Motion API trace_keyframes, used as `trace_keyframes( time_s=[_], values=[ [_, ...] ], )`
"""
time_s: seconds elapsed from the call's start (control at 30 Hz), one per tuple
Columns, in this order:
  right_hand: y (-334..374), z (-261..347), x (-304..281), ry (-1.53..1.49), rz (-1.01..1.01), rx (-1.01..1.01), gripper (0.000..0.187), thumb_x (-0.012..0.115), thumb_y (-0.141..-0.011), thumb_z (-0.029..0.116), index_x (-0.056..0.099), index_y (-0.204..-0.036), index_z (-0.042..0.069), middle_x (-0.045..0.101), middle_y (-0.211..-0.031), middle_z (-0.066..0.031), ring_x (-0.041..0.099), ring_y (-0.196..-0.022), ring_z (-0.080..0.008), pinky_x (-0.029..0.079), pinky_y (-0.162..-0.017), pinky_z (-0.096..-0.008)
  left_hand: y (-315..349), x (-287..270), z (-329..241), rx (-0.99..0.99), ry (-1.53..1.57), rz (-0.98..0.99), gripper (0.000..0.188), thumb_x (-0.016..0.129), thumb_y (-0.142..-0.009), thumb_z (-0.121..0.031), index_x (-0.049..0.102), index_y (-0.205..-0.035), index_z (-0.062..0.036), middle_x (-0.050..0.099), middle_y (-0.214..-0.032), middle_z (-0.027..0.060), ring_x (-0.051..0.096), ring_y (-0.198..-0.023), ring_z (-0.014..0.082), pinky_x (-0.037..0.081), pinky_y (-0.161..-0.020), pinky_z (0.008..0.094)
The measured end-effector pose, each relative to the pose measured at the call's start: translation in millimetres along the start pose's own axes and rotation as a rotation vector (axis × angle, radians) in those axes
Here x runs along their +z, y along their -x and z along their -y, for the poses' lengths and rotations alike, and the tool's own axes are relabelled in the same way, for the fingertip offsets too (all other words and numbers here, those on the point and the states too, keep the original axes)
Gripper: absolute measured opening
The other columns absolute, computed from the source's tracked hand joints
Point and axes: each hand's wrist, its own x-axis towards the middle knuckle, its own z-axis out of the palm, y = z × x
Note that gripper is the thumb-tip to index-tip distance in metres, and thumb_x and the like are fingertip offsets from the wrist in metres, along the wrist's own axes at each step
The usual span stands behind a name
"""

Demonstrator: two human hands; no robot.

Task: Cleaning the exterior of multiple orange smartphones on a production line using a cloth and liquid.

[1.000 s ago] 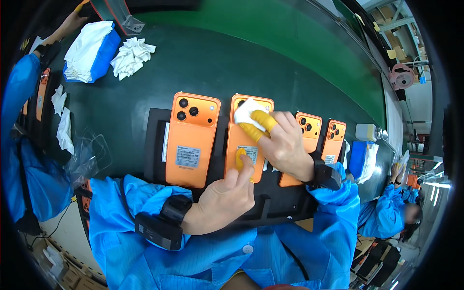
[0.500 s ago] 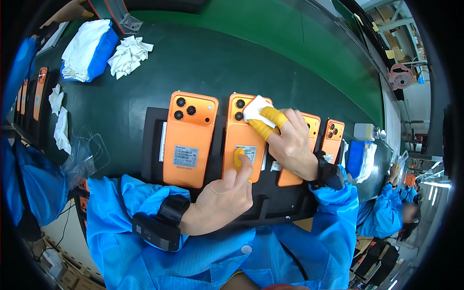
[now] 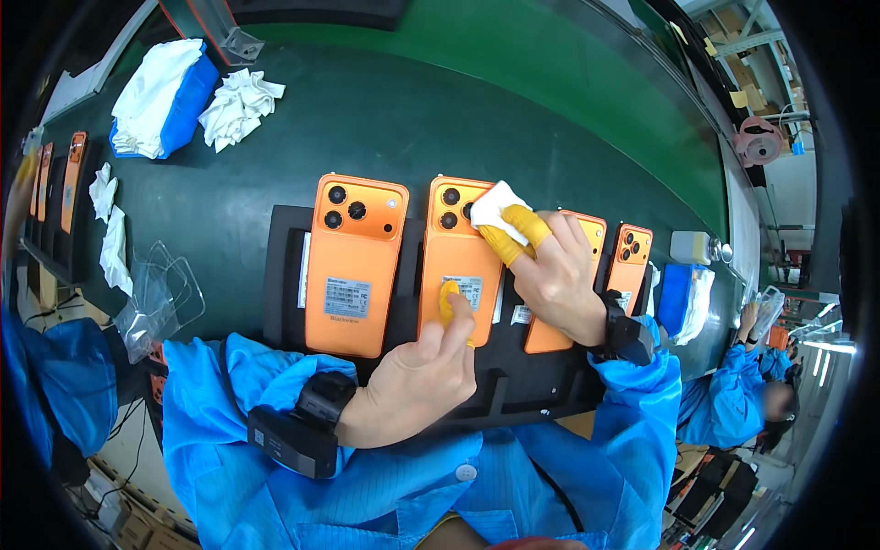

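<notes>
The orange phone (image 3: 442, 249) lies at frame centre over a black tray (image 3: 284, 284). The right hand (image 3: 559, 266) is clamped on a white cloth (image 3: 500, 200) beside the phone's cameras (image 3: 449, 219). The left hand (image 3: 417, 380) touches the label (image 3: 472, 293); its closure cannot be determined.

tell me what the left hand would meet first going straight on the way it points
Probably the camera block of the phone under it, around the lower-left lens; the left hand points up the phone's back, though depth is unclear.
</notes>
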Motion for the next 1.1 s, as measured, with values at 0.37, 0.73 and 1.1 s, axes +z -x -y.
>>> trace_keyframes(
  time_s=[0.37, 0.73, 1.1],
  values=[
    [-19, -5, 5, 0.018, -0.017, 0.012, 0.031, 0.064, -0.066, 0.010, 0.069, -0.096, 0.003, 0.059, -0.100, -0.0101, 0.053, -0.084, -0.0233, 0.041, -0.066, -0.0337, 0, 0, 0, -0.007, -0.005, 0.000, 0.012, 0.059, -0.069, -0.014, 0.066, -0.067, -0.0042, 0.063, -0.076, 0.0111, 0.051, -0.105, 0.0240, 0.025, -0.085, 0.0366],
    [12, 23, -2, 0.072, -0.002, 0.086, 0.035, 0.064, -0.063, 0.006, 0.067, -0.097, -0.003, 0.058, -0.099, -0.0147, 0.054, -0.082, -0.0259, 0.043, -0.064, -0.0339, 0, 2, -1, -0.003, -0.006, -0.003, 0.013, 0.059, -0.067, -0.016, 0.065, -0.064, -0.0054, 0.063, -0.075, 0.0110, 0.051, -0.106, 0.0248, 0.026, -0.083, 0.0361],
    [5, 9, -6, 0.118, 0.001, 0.064, 0.035, 0.064, -0.063, 0.009, 0.069, -0.098, 0.003, 0.058, -0.096, -0.0097, 0.052, -0.083, -0.0228, 0.040, -0.066, -0.0343, 2, 2, -1, -0.014, 0.019, 0.020, 0.012, 0.059, -0.067, -0.017, 0.063, -0.063, -0.0067, 0.065, -0.088, 0.0185, 0.052, -0.100, 0.0217, 0.025, -0.083, 0.0349]
  ],
)
